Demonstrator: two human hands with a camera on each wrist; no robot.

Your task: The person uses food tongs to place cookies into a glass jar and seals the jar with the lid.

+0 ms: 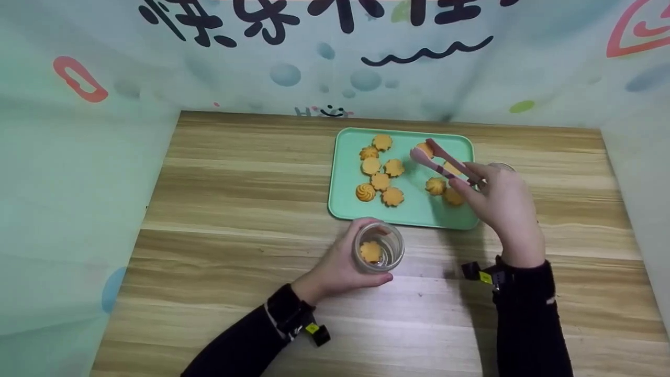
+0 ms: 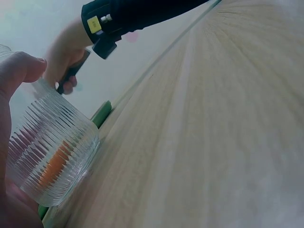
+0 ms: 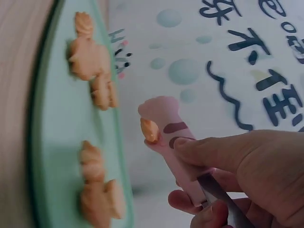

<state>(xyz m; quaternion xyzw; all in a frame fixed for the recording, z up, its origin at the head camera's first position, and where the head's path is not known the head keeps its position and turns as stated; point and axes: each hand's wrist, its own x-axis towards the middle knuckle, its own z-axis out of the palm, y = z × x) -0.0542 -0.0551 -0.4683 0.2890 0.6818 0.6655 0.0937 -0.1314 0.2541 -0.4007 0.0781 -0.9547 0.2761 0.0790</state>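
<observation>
My left hand [image 1: 340, 264] grips a ribbed glass jar [image 2: 57, 147], its open mouth facing up in the head view. Inside the jar lies a flower-shaped cookie [image 1: 370, 252]. Over the right part of the green tray [image 1: 411, 209], my right hand [image 1: 505, 201] holds pink tongs [image 3: 164, 114] with paw-shaped tips. Between those tips is another cookie [image 3: 149, 130], raised off the tray. Below the tongs, a swirled cookie [image 1: 435, 186] and others sit on the tray's right side, partly hidden by the tongs and hand.
Several cookies [image 1: 380, 181] lie grouped on the tray's left half. Behind the right hand, a round rim [image 1: 502, 166] peeks out, mostly hidden. The wooden table [image 1: 235, 209] meets a printed cloth backdrop [image 1: 235, 78] at the back, with cloth on both sides.
</observation>
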